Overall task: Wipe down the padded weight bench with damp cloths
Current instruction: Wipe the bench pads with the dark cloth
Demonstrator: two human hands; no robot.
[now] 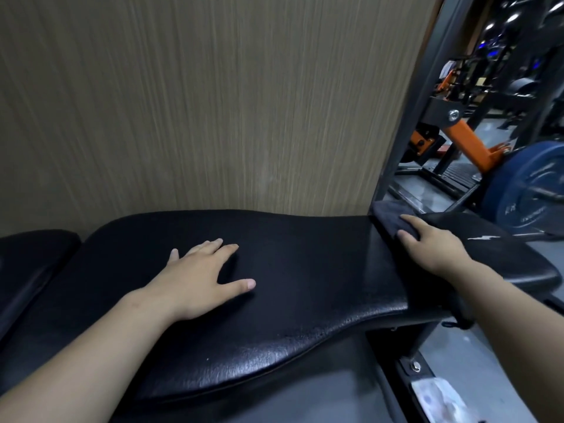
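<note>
We see the long black pad of the weight bench stretching across the middle of the view, its grained cover shining along the near edge. At its right end, where it meets a second, smaller black pad, a dark grey cloth lies over the seam between the two. The right hand rests on this cloth with its fingers stretched forward and the thumb out to the side, pressing down rather than clutching. Dark fabric runs on along the seam below the forearm and hangs off the near edge; we cannot tell whether it is part of the same cloth. The left hand lies flat on the middle of the long pad, palm down, fingers spread and straight, holding nothing. At the far left another black cushion sits just beside the long pad. Behind the bench rises a brown wood-grain wall panel, touching or nearly touching the pad's far edge. To the right of it stands a dark metal upright, and beyond that we see an orange machine arm and a blue weight plate above a grey floor.
</note>
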